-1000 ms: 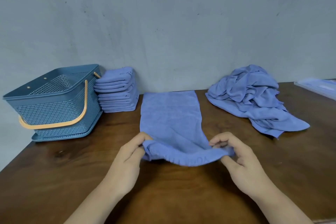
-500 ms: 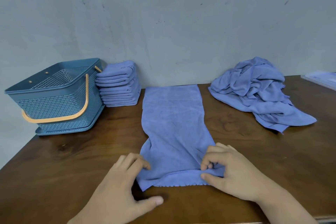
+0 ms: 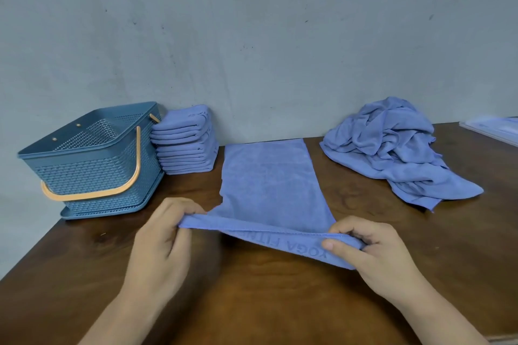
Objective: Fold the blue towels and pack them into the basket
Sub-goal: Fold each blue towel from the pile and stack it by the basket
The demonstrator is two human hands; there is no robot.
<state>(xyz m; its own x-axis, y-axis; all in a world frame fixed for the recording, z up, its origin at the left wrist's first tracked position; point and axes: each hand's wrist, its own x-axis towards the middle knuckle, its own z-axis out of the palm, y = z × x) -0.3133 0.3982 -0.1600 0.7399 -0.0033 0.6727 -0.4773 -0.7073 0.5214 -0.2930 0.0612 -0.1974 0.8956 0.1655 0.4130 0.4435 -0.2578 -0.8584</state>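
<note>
Both hands pinch the near corners of the long blue towel point(image 3: 269, 185), left hand point(image 3: 165, 235) and right hand point(image 3: 372, 249), lifting its edge off the worktop point(image 3: 252, 302). The basket point(image 3: 92, 159) sits left of it.

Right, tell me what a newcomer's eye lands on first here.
Both hands, the left hand and the right hand, pinch the near corners of a towel at the table's middle, its near edge lifted. A crumpled pile lies far right. At far left a basket stands beside a folded stack.
</note>
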